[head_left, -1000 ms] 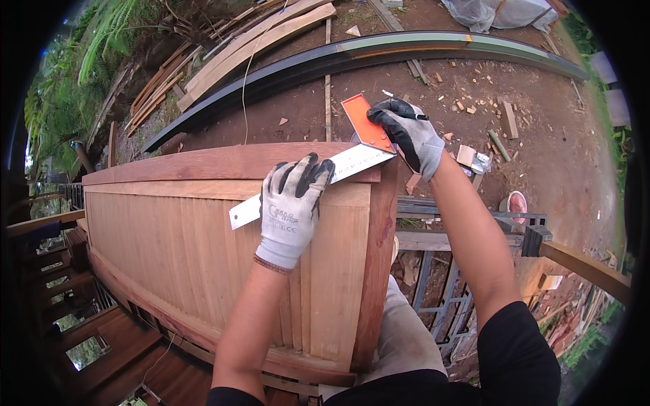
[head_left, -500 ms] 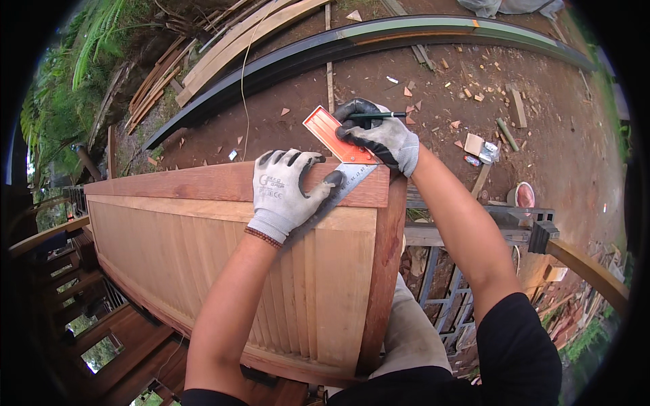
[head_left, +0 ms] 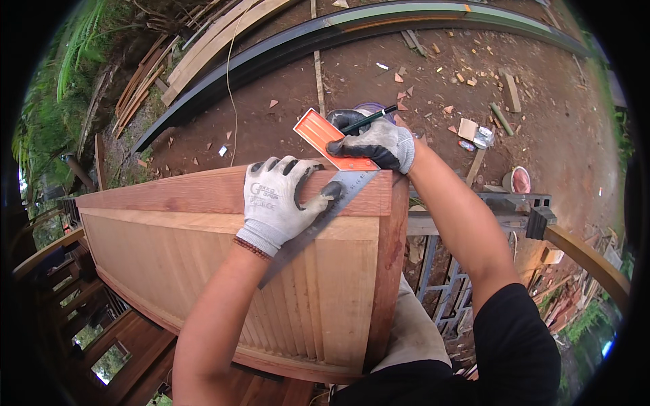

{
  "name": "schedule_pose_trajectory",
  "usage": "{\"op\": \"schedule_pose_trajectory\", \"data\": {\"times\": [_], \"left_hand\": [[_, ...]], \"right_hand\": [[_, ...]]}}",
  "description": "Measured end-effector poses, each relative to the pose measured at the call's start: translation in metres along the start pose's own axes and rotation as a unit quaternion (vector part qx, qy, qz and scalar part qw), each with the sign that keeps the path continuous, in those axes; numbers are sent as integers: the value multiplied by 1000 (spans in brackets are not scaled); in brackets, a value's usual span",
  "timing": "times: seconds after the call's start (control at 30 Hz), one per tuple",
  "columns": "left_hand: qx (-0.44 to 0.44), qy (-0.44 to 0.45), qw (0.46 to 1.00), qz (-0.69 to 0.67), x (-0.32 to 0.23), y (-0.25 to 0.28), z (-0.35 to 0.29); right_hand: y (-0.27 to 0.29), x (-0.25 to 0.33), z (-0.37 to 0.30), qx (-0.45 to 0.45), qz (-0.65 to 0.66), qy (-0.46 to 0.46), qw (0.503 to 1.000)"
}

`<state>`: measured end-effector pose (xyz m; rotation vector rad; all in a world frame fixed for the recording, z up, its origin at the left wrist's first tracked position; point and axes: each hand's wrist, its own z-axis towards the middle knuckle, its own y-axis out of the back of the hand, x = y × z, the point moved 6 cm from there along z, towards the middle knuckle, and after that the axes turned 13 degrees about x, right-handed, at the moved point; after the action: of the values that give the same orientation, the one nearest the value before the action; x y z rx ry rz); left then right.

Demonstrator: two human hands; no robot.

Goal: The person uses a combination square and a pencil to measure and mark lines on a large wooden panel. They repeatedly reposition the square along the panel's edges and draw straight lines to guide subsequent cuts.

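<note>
The work goes on outdoors, over bare reddish earth (head_left: 284, 128) strewn with wood chips and offcuts, with stacked planks (head_left: 203, 40) at the upper left, a long dark curved beam (head_left: 284, 57) running across the top, and greenery at the left rim. The surface is a wooden panel (head_left: 203, 257) with a red-brown frame and paler slats, lying flat and stretching from the person's right toward the left. A square (head_left: 332, 196) lies on the panel's right end: its orange stock (head_left: 318, 132) sticks out past the panel's far edge, and its metal blade (head_left: 305, 233) runs back across the top rail and onto the slats, so the long axis goes diagonally from upper right, away from the person, to lower left, toward them. The left hand (head_left: 277, 196), in a white glove, lies spread flat with fingers wide, pressing the blade to the top rail. The right hand (head_left: 376, 142), in a grey and black glove, is closed around a pencil (head_left: 369, 120) and rests on the orange stock at the panel's far edge.
</note>
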<state>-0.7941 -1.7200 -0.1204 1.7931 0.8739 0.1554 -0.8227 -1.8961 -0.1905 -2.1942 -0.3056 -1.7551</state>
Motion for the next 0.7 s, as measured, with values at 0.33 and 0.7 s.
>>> {"op": "schedule_pose_trajectory", "data": {"times": [0.33, 0.7], "left_hand": [[-6, -13, 1000, -12, 3, 0, -1], [26, -20, 999, -7, 2, 3, 1]], "right_hand": [[-5, -17, 1, -12, 91, -13, 996], [-2, -20, 4, -19, 29, 22, 999]]}}
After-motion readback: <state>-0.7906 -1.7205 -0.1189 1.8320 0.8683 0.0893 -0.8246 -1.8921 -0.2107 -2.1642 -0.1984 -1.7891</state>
